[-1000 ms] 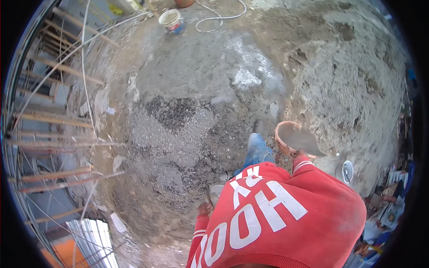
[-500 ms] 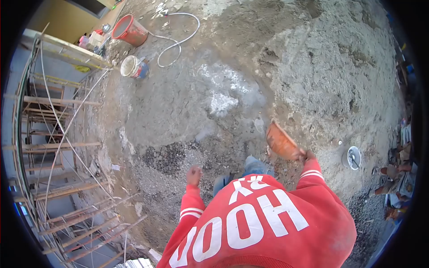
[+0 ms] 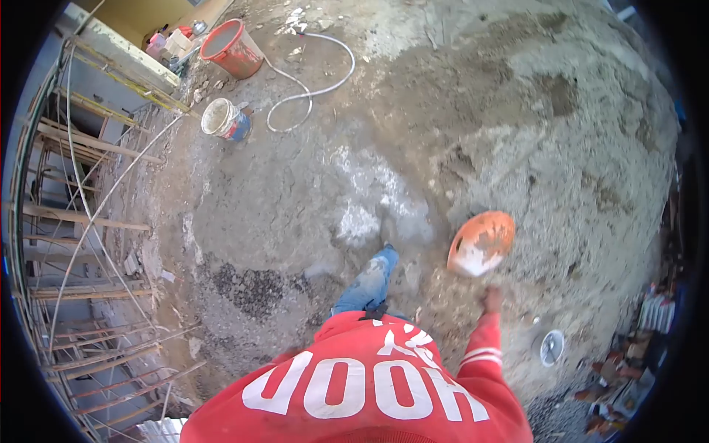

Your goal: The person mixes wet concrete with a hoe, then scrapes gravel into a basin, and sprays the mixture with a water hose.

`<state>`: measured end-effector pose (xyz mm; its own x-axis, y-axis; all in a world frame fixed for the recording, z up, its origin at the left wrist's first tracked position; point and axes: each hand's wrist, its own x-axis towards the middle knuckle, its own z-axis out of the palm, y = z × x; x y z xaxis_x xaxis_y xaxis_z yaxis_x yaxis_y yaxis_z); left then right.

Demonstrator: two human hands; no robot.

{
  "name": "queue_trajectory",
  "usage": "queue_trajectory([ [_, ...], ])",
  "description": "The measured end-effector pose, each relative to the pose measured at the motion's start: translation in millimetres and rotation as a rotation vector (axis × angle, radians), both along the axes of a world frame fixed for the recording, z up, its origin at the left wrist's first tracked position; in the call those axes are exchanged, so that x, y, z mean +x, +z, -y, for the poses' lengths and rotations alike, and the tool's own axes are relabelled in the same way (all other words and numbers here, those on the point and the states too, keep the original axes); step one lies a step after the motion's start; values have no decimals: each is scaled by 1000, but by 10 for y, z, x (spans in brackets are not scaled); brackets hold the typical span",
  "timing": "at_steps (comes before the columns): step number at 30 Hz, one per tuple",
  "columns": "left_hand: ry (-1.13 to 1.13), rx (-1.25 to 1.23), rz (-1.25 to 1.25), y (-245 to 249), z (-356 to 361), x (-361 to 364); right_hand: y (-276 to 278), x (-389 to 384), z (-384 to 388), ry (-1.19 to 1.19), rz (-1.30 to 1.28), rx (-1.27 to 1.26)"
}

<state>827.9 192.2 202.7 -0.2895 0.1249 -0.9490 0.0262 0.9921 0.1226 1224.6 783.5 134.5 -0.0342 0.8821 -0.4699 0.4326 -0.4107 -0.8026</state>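
Note:
An orange basin (image 3: 493,232) with a white-smeared lower side and a dark slot near its left edge is tilted over the grey ground on the right. Just below it, my right hand (image 3: 492,299) reaches out with its arm extended; a small gap shows between hand and basin. That hand is slightly blurred and holds nothing I can see. My left hand is out of sight beside my red hoodie (image 3: 354,384). White powder (image 3: 360,224) lies on the grey sand mix in front of my jeans-clad leg (image 3: 369,279).
A red bucket (image 3: 240,57) and a white-blue bucket (image 3: 229,122) stand at upper left, with a hose (image 3: 310,92) looping beside them. Scaffolding (image 3: 88,221) lines the left. A small white pail (image 3: 550,348) sits at lower right. Dark gravel (image 3: 251,289) lies left of my leg.
The basin has left my right hand and turned, now showing its white-smeared side. My left hand has gone out of view. One leg has come forward and my view has shifted.

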Motion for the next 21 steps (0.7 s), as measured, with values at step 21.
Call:
queue_trajectory([
  [21, 382, 927, -523, 702, -7474, -4732, 91, -2481, -2520, 29, 139, -622],
])
